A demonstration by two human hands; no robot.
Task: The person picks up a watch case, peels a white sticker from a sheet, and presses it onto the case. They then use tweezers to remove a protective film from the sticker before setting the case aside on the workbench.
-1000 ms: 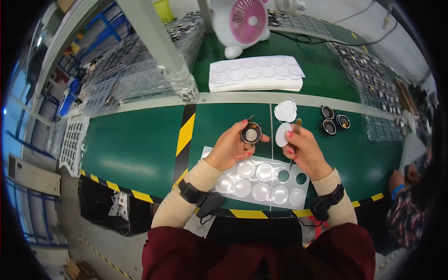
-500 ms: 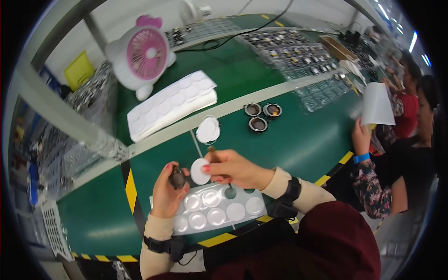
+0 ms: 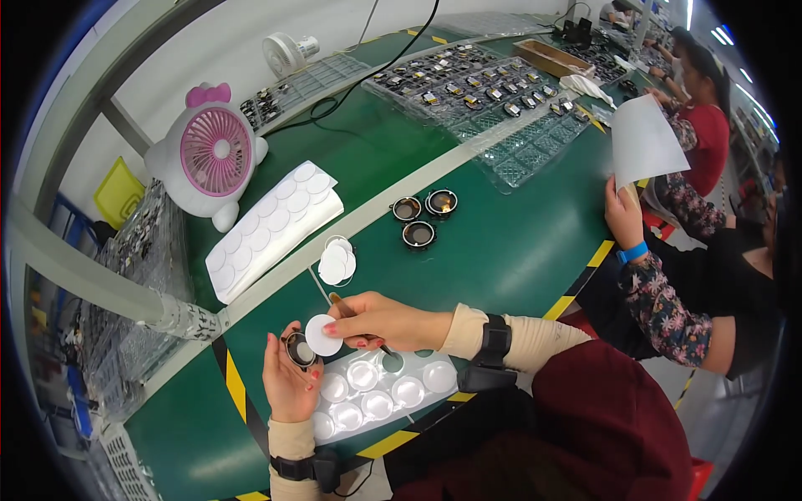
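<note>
Left fingers wrap a round rimmed part; right fingers pinch a white disc at its two o'clock.
Dark ring, pale centre on the part, held at ten o'clock from the clear sheet; the disc, plain and flat, overlaps it in view, contact unclear; right fingers also hold a brown-ended tool.

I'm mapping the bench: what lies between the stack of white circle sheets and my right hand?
In the head view, the pale rail lies beside the stack, then a small pile of white discs on the green tabletop, before your right hand.
</note>
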